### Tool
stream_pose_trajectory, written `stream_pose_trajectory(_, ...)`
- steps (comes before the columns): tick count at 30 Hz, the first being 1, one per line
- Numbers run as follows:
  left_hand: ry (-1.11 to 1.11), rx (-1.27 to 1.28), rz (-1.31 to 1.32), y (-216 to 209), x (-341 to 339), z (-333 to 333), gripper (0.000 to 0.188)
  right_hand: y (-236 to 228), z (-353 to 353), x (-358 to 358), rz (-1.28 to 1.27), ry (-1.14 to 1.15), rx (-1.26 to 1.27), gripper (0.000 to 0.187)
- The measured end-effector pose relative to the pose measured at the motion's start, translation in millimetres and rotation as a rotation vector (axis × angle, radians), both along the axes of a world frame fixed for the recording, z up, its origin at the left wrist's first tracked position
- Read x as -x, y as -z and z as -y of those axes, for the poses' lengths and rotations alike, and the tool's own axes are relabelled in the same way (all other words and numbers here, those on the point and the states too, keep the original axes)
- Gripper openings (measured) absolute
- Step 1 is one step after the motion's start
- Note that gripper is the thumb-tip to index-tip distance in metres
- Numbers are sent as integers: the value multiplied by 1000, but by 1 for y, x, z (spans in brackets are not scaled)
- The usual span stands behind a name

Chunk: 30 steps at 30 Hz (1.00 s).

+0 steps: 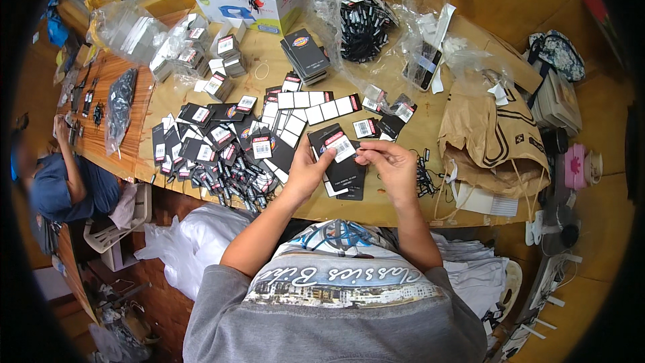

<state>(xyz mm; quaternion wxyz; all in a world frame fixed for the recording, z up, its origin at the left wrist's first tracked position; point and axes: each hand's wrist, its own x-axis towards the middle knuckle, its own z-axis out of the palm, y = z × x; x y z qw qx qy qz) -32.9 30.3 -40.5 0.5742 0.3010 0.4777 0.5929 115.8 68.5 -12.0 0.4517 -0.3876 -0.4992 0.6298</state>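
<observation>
My left hand (309,169) is closed on a black hang tag (325,136), with its thumb on the white barcode sticker (344,150) on the front. At the tag's right edge, the thumb and fingertips of my right hand (392,165) are pinched together; what they hold, if anything, is too small to make out. Beneath the held tag lie more black tags (351,185). To the left spreads a heap of stickered black tags (201,136), with several black strings (235,181) trailing toward the table's front edge.
Behind my hands stands a stack of black cards (306,59). A carton of black strings (269,15) and a clear bag of more strings (363,27) are at the back. On the right are a phone (423,66) and a brown paper bag (494,141). Another person (74,185) sits far left.
</observation>
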Motion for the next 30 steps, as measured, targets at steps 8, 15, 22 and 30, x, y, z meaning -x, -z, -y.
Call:
stream_pose_trajectory(8,-157,-125,-470,-8,-7,6,19,6,1,11,237,146,-325,7)
stream_pose_trajectory(15,-53,-147,-483,-16,-7,8,14,10,4,12,107,160,-239,8)
stream_pose_trajectory(22,-39,-157,-556,-18,-4,9,14,1,8,11,195,157,-250,9)
stream_pose_trajectory(30,-61,-360,-781,-24,-7,8,21,2,6,6,140,62,-169,9)
